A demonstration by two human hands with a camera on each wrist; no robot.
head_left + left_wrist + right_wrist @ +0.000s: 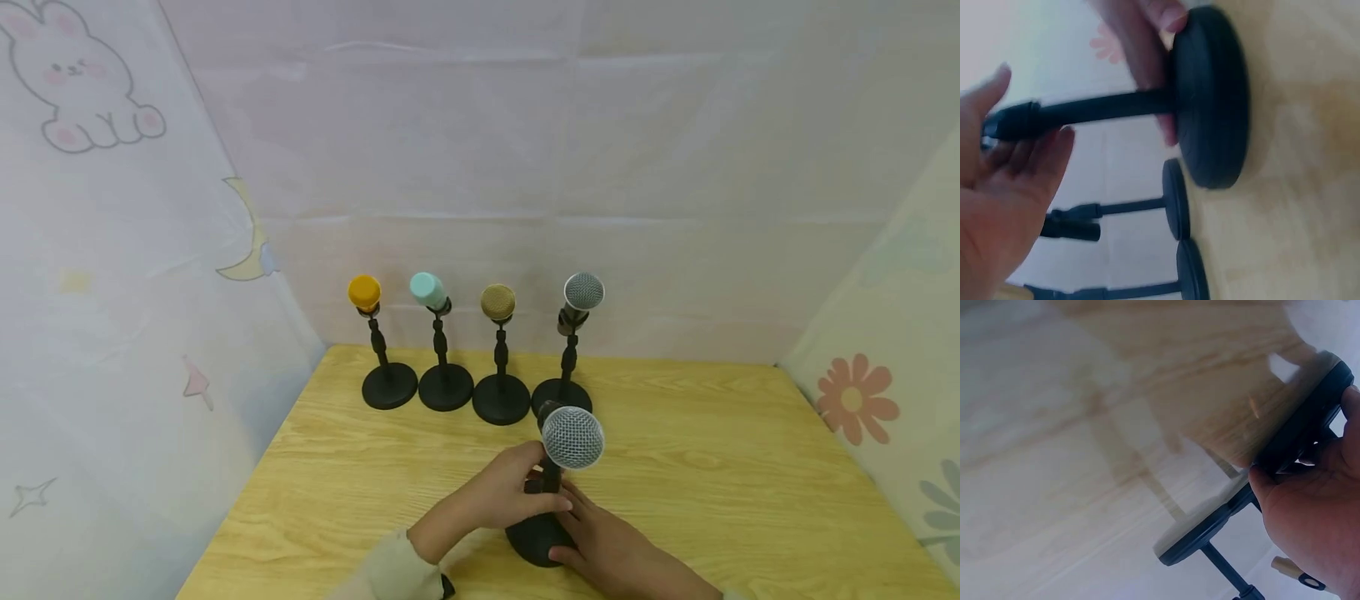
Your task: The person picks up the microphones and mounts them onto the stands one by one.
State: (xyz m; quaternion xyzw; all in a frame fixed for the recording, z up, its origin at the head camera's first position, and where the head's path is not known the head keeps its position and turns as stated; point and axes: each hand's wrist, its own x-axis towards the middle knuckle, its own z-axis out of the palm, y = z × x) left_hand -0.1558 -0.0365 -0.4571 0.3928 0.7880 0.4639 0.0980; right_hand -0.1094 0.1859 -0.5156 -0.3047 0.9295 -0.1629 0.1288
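Observation:
A microphone with a silver mesh head [573, 437] sits on a black desk stand [534, 542] near the front of the table. My left hand [510, 492] holds the upper part of the stand's pole, just below the microphone; in the left wrist view its fingers curve behind the pole [1107, 107]. My right hand [615, 546] grips the edge of the round base [1213, 100], thumb on the near side. In the right wrist view that hand [1316, 506] covers part of the base. Whether the base touches the table I cannot tell.
Behind stands a row of microphones on black stands: orange [364, 292], mint [428, 289], gold [498, 302] and silver [583, 291]. The silver one's base is close behind the held stand. A printed cloth [450, 133] hangs around the wooden table [712, 467].

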